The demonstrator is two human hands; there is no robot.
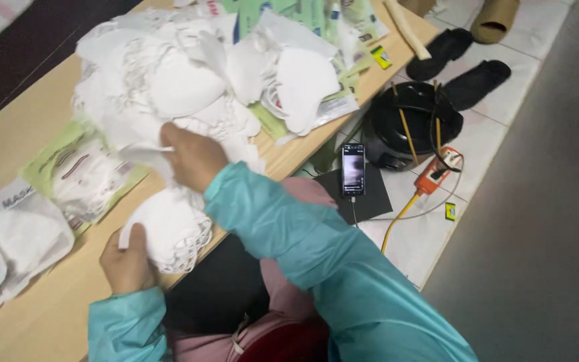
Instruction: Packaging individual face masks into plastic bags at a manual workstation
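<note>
Head view: a stack of soft white cup-shaped face masks [169, 231] is held at the near edge of the pale wooden desk [28, 127]. The stack is cupped by the left hand [127, 260], thumb on top. A thin white mask piece [143, 149] is pinched by the right hand [194, 155], beside a loose mask heap [189, 74].
</note>
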